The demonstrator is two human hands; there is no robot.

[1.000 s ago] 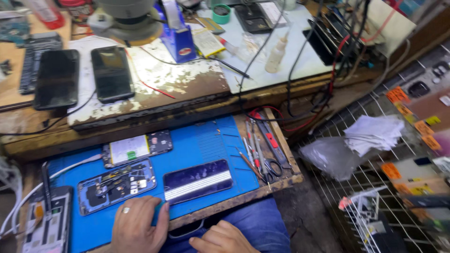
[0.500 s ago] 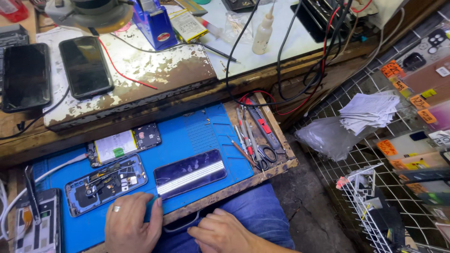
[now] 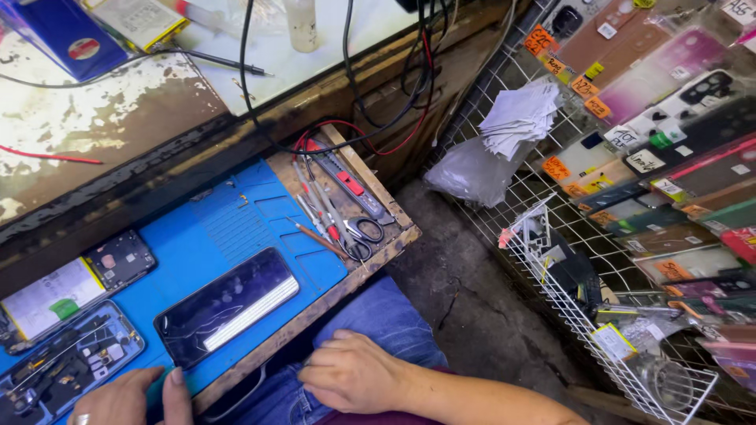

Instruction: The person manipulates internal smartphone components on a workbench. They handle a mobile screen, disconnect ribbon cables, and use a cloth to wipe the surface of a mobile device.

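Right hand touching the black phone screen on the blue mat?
Apart. The head view shows the right hand resting on the jeans below the tray's wooden edge, with that edge between it and the phone screen.

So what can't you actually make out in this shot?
- Left hand: bottom edge of the head view cuts it; what the fingers touch on the blue mat is unclear.
- Right hand: fingertips curl under the wooden tray edge, hidden.
- Opened phone: parts too small; left edge crops it.
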